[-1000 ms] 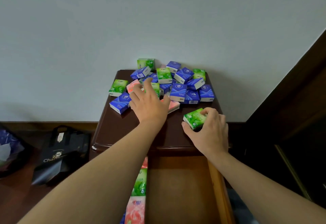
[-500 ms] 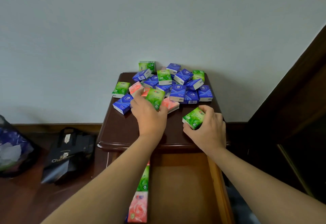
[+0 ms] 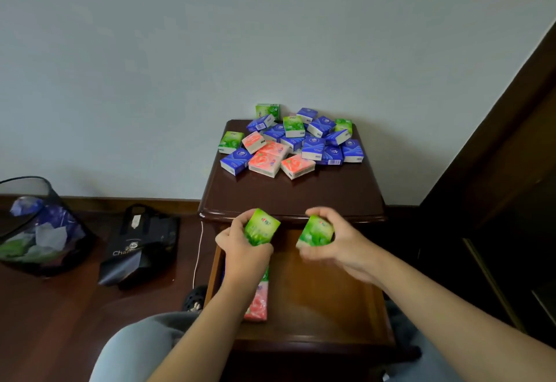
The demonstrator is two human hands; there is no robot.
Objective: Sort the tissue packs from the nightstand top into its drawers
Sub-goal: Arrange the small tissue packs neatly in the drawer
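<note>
Hands carry one green pack each, the left hand (image 3: 240, 246) gripping its green pack (image 3: 261, 229) and the right hand (image 3: 337, 243) its own (image 3: 316, 232), above the open drawer (image 3: 331, 291). Each is best lowered flat beside the row of packs (image 3: 257, 300) at the drawer's left.

- We see the front half of the nightstand top (image 3: 288, 198) lying bare — room to reach across, up to the heap of tissue packs (image 3: 293, 141) crowding the back against the wall (image 3: 180, 50).
- The open drawer (image 3: 325, 285) below has a wide bare floor on its right; a row of packs (image 3: 257, 300) lines its left side.
- Our left hand (image 3: 243, 249) and right hand (image 3: 340, 240), each gripping a green pack, hover over the drawer's rear — partly blocking entry there.
- Left of the nightstand, a black bag (image 3: 141, 243) and a bin (image 3: 39, 228) occupy the floor.
</note>
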